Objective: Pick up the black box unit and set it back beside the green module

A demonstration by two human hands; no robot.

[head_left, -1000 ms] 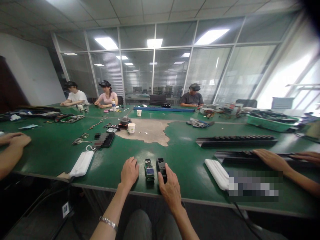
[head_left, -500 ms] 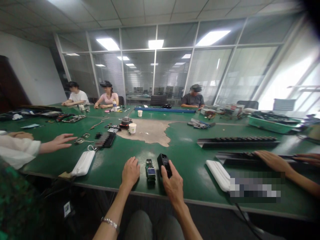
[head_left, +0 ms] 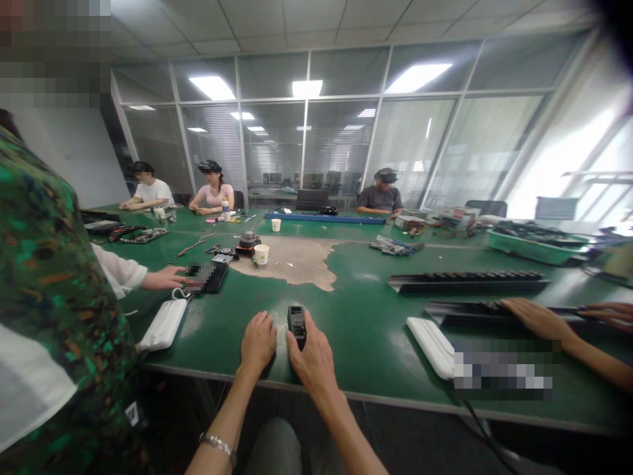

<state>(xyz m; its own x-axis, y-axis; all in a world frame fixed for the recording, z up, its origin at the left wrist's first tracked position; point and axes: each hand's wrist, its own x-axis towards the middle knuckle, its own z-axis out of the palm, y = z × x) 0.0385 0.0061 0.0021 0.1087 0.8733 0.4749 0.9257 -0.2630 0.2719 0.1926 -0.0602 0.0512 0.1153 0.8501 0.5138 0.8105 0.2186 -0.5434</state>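
My right hand [head_left: 310, 361] is closed around a small black module [head_left: 297, 321], held upright just above the green table [head_left: 366, 330] near its front edge. My left hand [head_left: 258, 343] lies palm down on the table right beside it, fingers stretched flat and holding nothing. The small green circuit board seen earlier is hidden behind my right hand and the module.
A person in a green patterned garment [head_left: 54, 297] leans in at the left, a hand on a dark device [head_left: 206, 277]. White packs [head_left: 163, 324] [head_left: 429, 336] lie on either side. Another person's hands [head_left: 537, 318] rest on black trays at right. Paper cup [head_left: 261, 253] mid-table.
My right hand carried the black module left, over the spot where the green board lay. The person at left leaned into view and reached to the dark device.
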